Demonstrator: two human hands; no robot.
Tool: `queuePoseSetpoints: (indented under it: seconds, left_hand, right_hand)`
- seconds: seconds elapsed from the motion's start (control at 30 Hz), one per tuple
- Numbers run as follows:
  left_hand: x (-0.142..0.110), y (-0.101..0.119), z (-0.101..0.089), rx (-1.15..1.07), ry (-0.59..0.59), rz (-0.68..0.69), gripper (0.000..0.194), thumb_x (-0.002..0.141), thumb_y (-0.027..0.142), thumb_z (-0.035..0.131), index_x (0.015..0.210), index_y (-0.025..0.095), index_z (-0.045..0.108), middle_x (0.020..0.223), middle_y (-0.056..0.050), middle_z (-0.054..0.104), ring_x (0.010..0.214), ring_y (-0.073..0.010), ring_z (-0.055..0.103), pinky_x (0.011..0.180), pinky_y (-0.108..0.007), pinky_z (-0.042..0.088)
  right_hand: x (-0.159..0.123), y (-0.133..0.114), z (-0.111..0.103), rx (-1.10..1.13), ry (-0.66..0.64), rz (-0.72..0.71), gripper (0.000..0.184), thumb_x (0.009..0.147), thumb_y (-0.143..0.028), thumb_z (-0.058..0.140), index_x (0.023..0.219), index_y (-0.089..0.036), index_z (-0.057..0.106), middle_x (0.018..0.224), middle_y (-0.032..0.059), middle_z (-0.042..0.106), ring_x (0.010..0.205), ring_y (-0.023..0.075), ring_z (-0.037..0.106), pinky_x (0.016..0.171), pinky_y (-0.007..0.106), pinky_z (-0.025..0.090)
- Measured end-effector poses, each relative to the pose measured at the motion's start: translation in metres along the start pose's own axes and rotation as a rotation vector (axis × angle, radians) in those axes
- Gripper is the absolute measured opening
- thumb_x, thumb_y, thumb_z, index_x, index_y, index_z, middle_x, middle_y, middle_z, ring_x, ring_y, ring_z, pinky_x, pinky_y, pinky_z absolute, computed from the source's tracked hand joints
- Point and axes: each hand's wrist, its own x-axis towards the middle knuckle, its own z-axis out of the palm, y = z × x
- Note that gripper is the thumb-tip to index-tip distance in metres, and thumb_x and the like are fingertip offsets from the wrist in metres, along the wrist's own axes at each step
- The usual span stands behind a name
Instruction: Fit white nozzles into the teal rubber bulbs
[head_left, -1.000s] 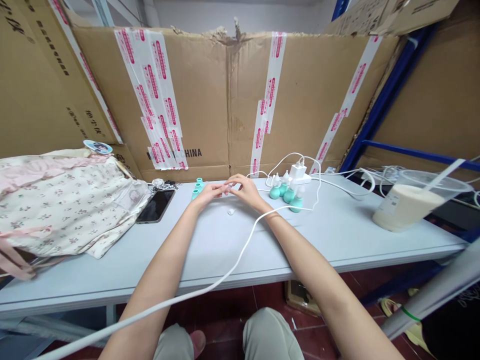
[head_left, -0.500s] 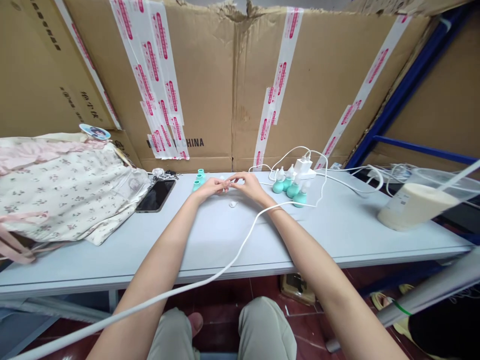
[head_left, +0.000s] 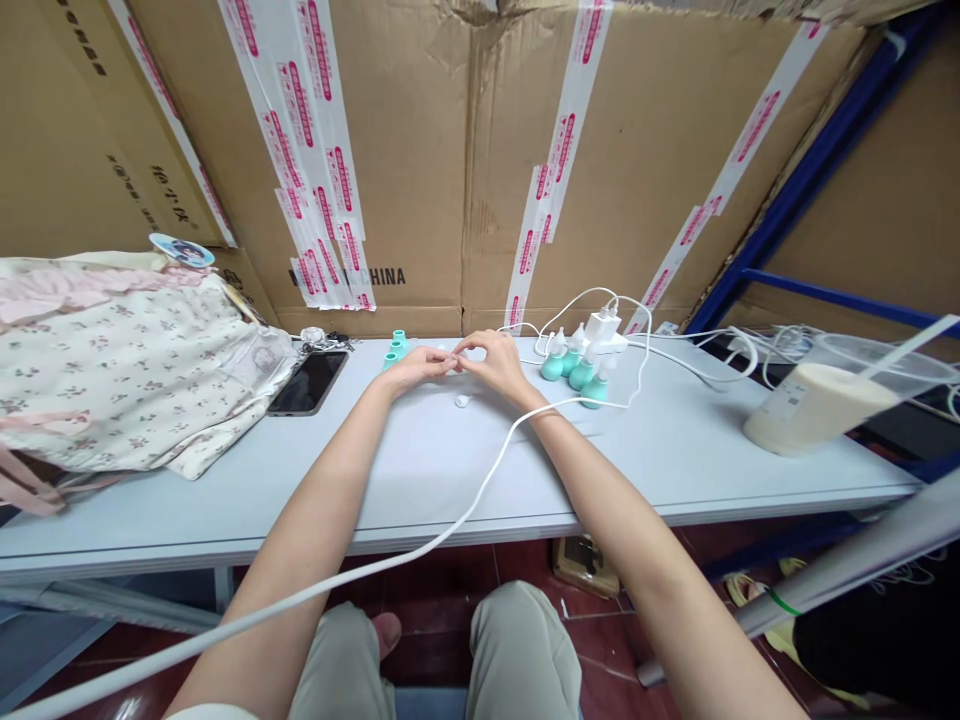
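Note:
My left hand (head_left: 417,371) and my right hand (head_left: 495,362) meet over the table, fingertips pinched together. Whatever lies between their fingers is too small or hidden to make out. Just below the fingers a small whitish clear tip (head_left: 463,401) lies on the tabletop. Several teal bulb-shaped pieces (head_left: 397,345) stand behind my left hand, partly covered by it. To the right of my right hand, several teal bulbs (head_left: 581,372) stand in a group, topped with clear pointed nozzles.
A white cable (head_left: 480,490) runs across the foreground over my forearms to a white charger (head_left: 604,330). A phone (head_left: 309,383) and a floral cloth bag (head_left: 135,380) lie at left. A plastic drink cup (head_left: 817,405) stands at right. Cardboard (head_left: 420,160) walls the back edge.
The view has shifted slightly, so the tabletop items appear a little higher and further left. Both hands remain together at the same spot, with only slight finger movement.

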Motion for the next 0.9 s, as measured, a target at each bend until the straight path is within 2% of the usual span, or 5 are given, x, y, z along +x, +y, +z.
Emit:
queuePoseSetpoints:
  seconds: [0.17,0.3,0.4,0.6,0.9]
  left_hand:
    - [0.0,0.004,-0.003,-0.025,0.102,-0.012,0.047,0.061,0.052,0.073,0.087,0.013,0.072,0.085,-0.006,0.065,0.069,-0.0104,0.047,0.068,-0.024,0.035]
    - [-0.002,0.005,-0.001,-0.082,0.085,-0.016,0.043,0.061,0.044,0.075,0.092,0.013,0.071,0.087,-0.005,0.065,0.072,-0.0105,0.048,0.071,-0.024,0.036]
    - [-0.001,0.003,-0.001,-0.13,0.081,-0.021,0.041,0.064,0.04,0.075,0.094,0.013,0.07,0.09,-0.007,0.065,0.078,-0.0123,0.051,0.075,-0.026,0.037]
    - [0.003,-0.001,0.0,-0.276,0.124,-0.025,0.032,0.063,0.034,0.076,0.086,0.012,0.071,0.083,-0.004,0.062,0.075,-0.0103,0.049,0.076,-0.025,0.037]
    - [0.003,0.014,0.013,-0.317,0.13,-0.015,0.017,0.07,0.024,0.068,0.08,0.01,0.067,0.075,-0.003,0.059,0.068,-0.0093,0.048,0.072,-0.024,0.038]
  right_hand:
    - [0.001,-0.001,-0.007,-0.091,0.051,-0.071,0.015,0.084,-0.032,0.058,0.087,-0.022,0.069,0.097,0.0029,0.069,0.093,0.0204,0.056,0.085,0.037,0.031]
    - [-0.001,0.001,-0.006,-0.178,0.01,-0.155,0.015,0.086,-0.031,0.057,0.091,-0.023,0.069,0.107,0.0041,0.067,0.099,0.0219,0.052,0.084,0.038,0.03]
    - [-0.001,0.003,-0.003,-0.161,-0.017,-0.185,0.015,0.086,-0.032,0.057,0.092,-0.023,0.068,0.105,0.0031,0.067,0.097,0.0208,0.052,0.082,0.037,0.031]
    - [-0.002,0.007,0.001,-0.15,-0.028,-0.187,0.019,0.089,-0.034,0.053,0.093,-0.025,0.069,0.105,0.0038,0.066,0.098,0.0214,0.05,0.085,0.039,0.03]
    - [-0.005,0.0,0.003,-0.148,0.077,-0.125,0.016,0.087,-0.031,0.055,0.095,-0.027,0.069,0.117,0.0036,0.06,0.11,0.0244,0.045,0.096,0.045,0.022]
